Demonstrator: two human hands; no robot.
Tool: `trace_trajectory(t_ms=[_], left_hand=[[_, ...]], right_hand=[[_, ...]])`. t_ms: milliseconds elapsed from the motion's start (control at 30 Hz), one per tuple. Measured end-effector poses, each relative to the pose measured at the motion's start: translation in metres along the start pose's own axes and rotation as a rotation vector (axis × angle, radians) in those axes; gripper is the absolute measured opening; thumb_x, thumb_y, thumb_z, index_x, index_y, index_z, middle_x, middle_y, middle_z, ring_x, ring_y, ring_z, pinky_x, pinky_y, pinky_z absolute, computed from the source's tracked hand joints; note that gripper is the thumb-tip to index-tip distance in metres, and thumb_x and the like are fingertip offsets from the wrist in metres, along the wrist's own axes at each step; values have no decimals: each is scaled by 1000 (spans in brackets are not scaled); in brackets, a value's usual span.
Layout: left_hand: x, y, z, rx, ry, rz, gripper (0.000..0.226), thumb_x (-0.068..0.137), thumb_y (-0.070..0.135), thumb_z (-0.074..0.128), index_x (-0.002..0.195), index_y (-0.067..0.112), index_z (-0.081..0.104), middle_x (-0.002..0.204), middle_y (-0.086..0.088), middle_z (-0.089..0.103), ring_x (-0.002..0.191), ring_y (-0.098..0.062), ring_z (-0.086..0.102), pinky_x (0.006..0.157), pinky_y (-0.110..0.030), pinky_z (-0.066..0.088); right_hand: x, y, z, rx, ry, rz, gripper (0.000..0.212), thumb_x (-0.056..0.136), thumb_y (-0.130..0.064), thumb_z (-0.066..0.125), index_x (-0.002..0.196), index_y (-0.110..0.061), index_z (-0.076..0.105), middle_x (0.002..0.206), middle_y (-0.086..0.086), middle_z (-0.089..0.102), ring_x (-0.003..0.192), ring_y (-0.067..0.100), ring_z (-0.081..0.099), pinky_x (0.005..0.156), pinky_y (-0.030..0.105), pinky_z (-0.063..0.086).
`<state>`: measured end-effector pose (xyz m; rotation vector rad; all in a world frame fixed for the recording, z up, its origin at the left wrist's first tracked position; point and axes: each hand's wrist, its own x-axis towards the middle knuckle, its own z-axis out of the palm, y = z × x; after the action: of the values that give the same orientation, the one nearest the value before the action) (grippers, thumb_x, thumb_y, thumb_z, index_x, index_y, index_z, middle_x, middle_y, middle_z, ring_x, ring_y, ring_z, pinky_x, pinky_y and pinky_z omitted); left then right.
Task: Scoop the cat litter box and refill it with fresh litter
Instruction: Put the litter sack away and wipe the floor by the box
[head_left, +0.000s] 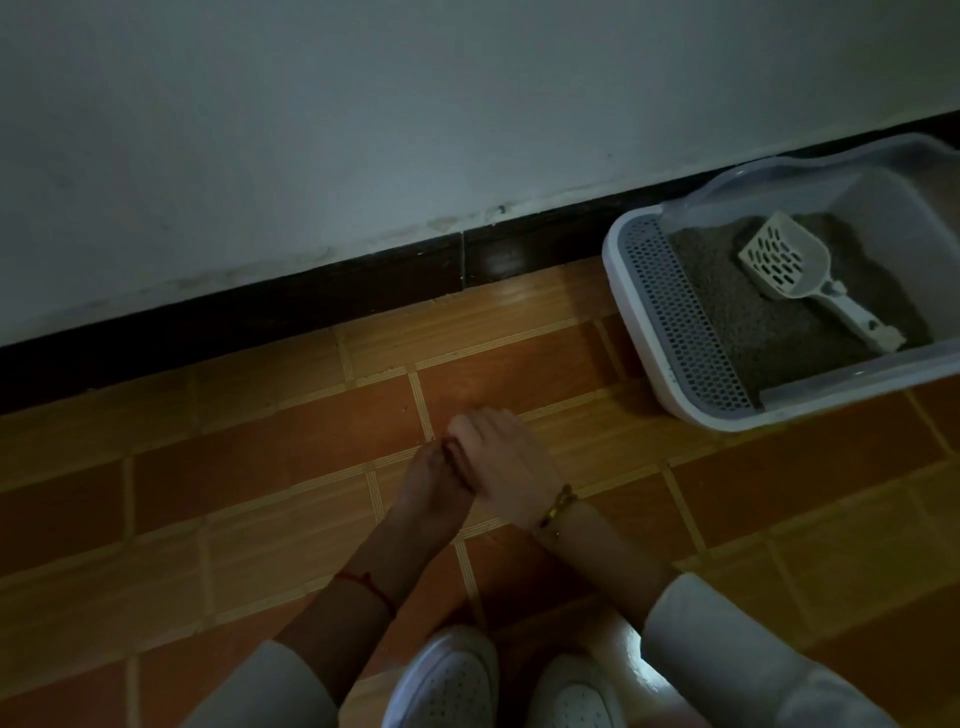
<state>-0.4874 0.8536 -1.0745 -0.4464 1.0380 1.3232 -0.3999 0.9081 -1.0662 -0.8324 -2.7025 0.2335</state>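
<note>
A white litter box (631, 332) stands on the floor at the right, against the wall, with a perforated grey step along its left end. Grey litter (748, 322) fills its bottom. A white slotted scoop (787, 260) lies on the litter with its handle pointing toward the lower right. My left hand (428, 475) and my right hand (501, 457) meet over the floor in the middle, well left of the box. They are blurred. The right hand's fingers curl against the left palm, and I see nothing held between them.
A white wall with a dark baseboard (311, 296) runs across the back. The floor is orange-brown tile (260, 467). My two white shoes (447, 680) are at the bottom middle. A pale object (623, 649) shows between my right shoe and my right sleeve.
</note>
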Motion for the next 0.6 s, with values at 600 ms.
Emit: trace_trajectory(t_ms=[600], left_hand=[[-26,82,-79,-334,87,286,31,100,13,34,112,5,61,119,-10,65,113,-22,60,98,-34,44]], right_hand=[[73,-24,61,-327,-294,-165,25,78,-11,43,86,-14,66,78,5,67,74,20,62,73,30,49]])
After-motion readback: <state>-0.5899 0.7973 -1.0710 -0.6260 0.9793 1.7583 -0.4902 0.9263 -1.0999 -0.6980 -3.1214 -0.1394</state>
